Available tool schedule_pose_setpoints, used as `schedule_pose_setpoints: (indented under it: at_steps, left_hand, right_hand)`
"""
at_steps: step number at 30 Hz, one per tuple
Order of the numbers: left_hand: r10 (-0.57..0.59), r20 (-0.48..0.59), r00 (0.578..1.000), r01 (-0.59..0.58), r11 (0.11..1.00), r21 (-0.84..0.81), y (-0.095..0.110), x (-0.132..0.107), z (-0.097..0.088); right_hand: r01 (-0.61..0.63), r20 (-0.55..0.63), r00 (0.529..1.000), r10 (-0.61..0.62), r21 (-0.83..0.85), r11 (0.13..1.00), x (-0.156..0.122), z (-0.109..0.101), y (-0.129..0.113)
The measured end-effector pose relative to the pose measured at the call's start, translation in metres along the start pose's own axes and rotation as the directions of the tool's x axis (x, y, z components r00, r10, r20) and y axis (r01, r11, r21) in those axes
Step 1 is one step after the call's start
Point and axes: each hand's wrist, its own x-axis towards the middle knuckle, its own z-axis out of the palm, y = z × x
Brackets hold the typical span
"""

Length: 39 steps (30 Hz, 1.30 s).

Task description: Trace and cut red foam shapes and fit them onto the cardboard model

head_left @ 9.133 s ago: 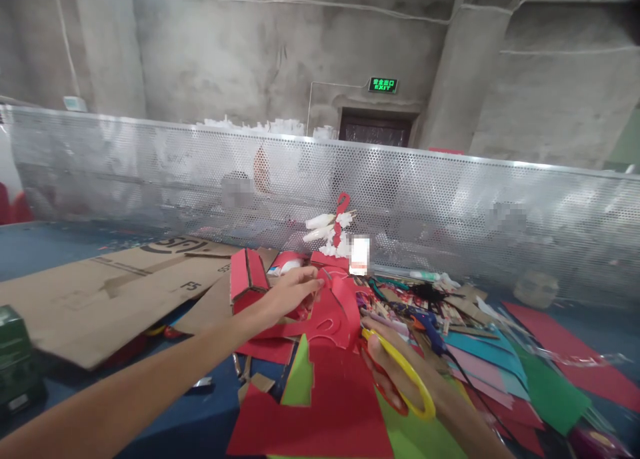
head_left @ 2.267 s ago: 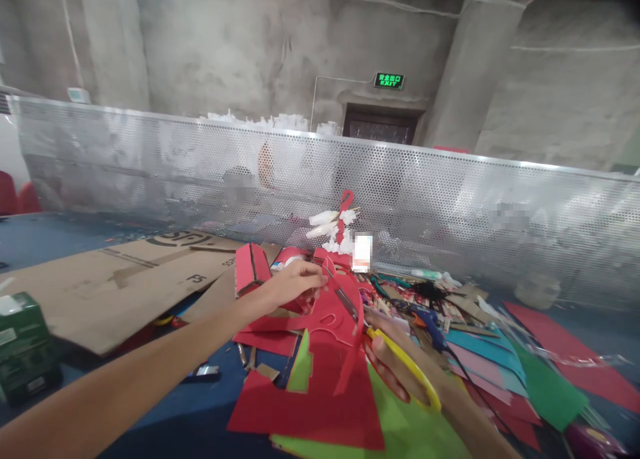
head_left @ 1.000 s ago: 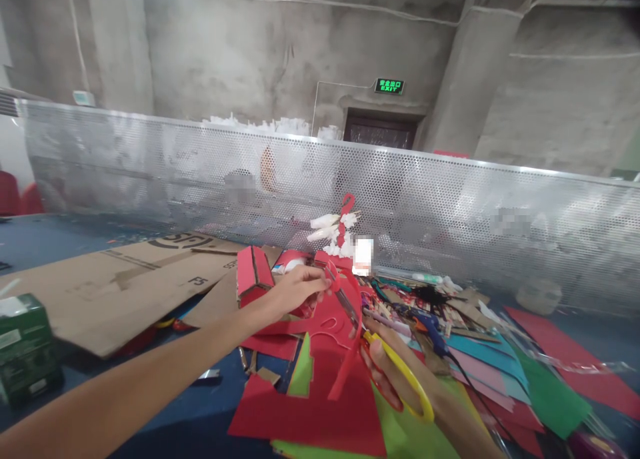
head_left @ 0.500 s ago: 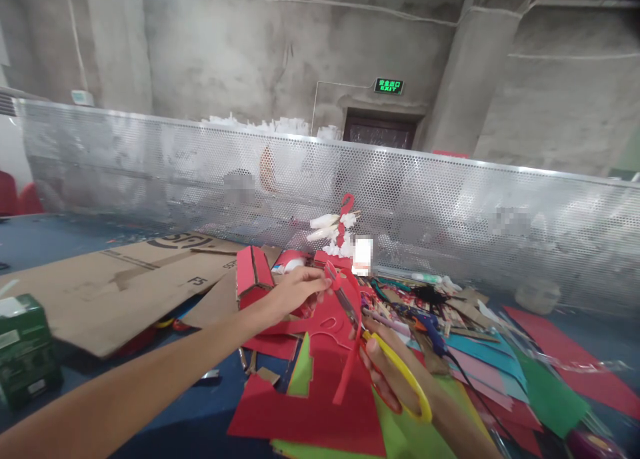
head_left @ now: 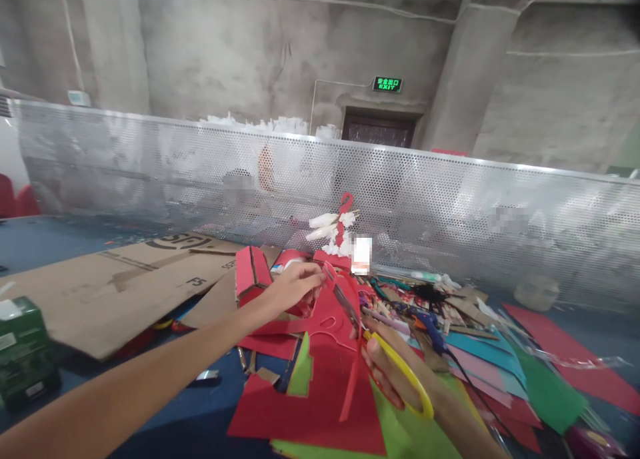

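Note:
My left hand (head_left: 301,286) pinches the upper end of a narrow red paper strip (head_left: 350,386), which curves down past the scissors and dangles over the red sheets. My right hand (head_left: 386,362) grips scissors (head_left: 407,372) with yellow and red handles. Their blades point up and left towards my left fingers, against the strip; whether the blades are closed on it I cannot tell. Below both hands lies cut red paper (head_left: 307,412), with a piece of lime green paper (head_left: 300,369) showing through a notch in it.
Flattened brown cardboard (head_left: 130,286) spreads to the left, near a green box (head_left: 25,352). A red-covered block (head_left: 253,272) and a white and red figure (head_left: 340,229) stand ahead. A blue glue gun (head_left: 436,336), coloured sheets and scraps crowd the right, before a perforated metal screen (head_left: 425,192).
The loose lower end of the red strip has swung slightly right and hangs a little lower. My left hand has shifted slightly left and up; the scissors are nearly in the same spot.

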Motion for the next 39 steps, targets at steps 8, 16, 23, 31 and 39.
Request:
schedule_pose_setpoints:
  at_steps: [8, 16, 23, 31, 39]
  left_hand:
    - [0.031, -0.04, 0.999, -0.031, 1.0, 0.001, -0.002, -0.002, 0.004]
    - [-0.029, -0.079, 0.996, 0.03, 1.0, 0.006, 0.002, -0.006, 0.009]
    - [0.001, -0.065, 0.998, -0.001, 1.0, 0.0, -0.006, -0.004, 0.009]
    - [-0.019, -0.075, 0.997, 0.016, 0.999, -0.038, -0.007, -0.005, 0.012]
    - [0.046, -0.063, 0.997, -0.047, 0.999, 0.0, -0.005, -0.005, 0.013]
  right_hand:
    - [0.004, 0.017, 1.0, -0.005, 0.036, 0.999, 0.003, 0.003, 0.013]
    - [-0.038, -0.005, 0.999, 0.038, 0.032, 0.999, 0.003, 0.006, 0.009]
    - [-0.008, -0.019, 1.0, 0.009, 0.05, 0.999, -0.003, 0.014, -0.007]
    - [0.034, 0.009, 0.999, -0.035, 0.082, 0.996, 0.0, 0.011, -0.002]
    - [0.027, -0.002, 1.0, -0.027, 0.104, 0.994, -0.002, 0.015, -0.007]
